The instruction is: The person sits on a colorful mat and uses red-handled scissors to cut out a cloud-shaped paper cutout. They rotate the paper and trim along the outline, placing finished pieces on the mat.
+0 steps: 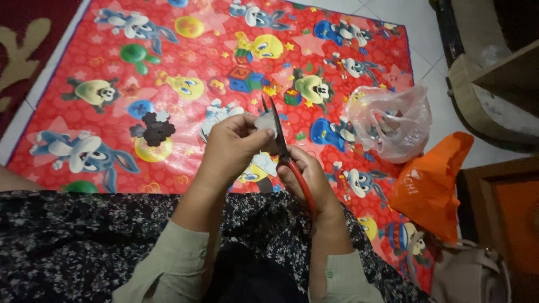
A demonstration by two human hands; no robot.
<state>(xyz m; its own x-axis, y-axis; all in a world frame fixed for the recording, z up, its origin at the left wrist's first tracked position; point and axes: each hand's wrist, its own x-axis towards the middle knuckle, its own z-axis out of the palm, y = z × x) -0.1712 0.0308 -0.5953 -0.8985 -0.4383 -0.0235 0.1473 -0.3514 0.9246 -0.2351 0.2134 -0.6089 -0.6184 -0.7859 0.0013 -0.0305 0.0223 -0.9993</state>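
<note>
Gripping grey piece [264, 120], mostly hidden: left hand [233, 147] | right hand [306, 178] closed on scissors [281, 140]

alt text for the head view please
A person's right hand works red-handled scissors through a small grey piece held by the left hand, above a red cartoon-print mat. A clear plastic bag and orange bag lie alongside.

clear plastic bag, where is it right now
In the head view the clear plastic bag lies on the red cartoon mat, right of the hands, just above the orange bag.
</note>
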